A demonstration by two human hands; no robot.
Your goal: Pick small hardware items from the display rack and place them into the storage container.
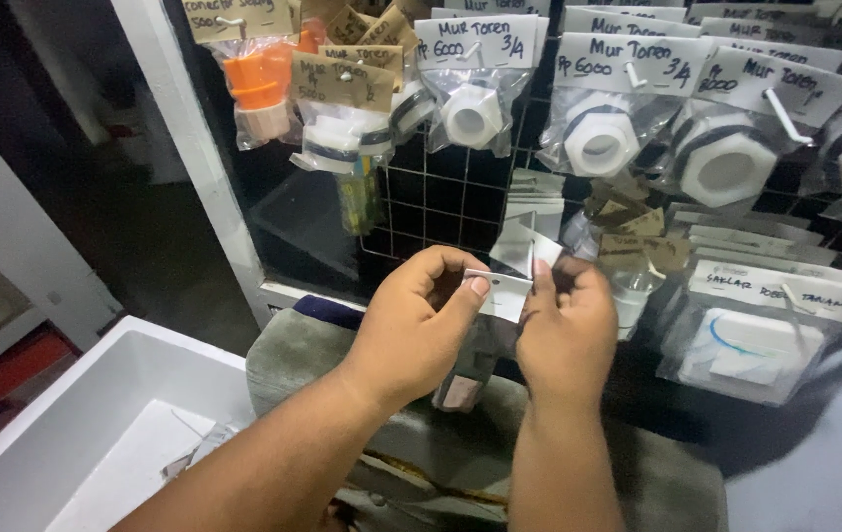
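My left hand (419,320) and my right hand (567,325) are raised side by side in front of a wire grid rack (433,202). Together they pinch a small white card tag (502,292) at the top of a clear plastic bag (464,379) that hangs down between them. The bag's contents are too dark to make out. Clear bags holding white threaded plastic nuts (599,141) hang on hooks just above my hands, each under a handwritten card label.
An orange fitting in a bag (259,89) hangs at the upper left. A bagged white flat item (751,345) hangs at the right. A white foam box (96,433) stands at the lower left, a grey cushion (293,360) below my hands, a white post (194,138) left of the rack.
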